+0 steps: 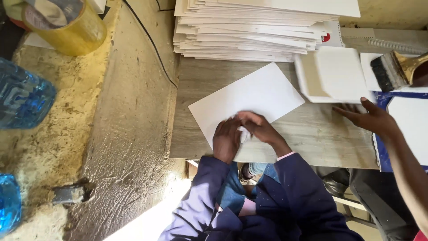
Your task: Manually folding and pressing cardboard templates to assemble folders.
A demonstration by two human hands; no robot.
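A white sheet (256,96) lies at an angle on a grey wooden board (321,134). My left hand (226,139) presses down on the sheet's near edge with bent fingers. My right hand (260,127) lies right beside it, fingers closed around a small white wad (244,134) held against the sheet. The two hands touch each other, and they hide the sheet's near corner.
A tall stack of white sheets (249,31) stands at the board's far edge. At the right, another person's hand (369,117) touches a white tray (332,73), with a wide brush (392,69) above it. Left of the board are a tape roll (71,27) and a blue bottle (22,96).
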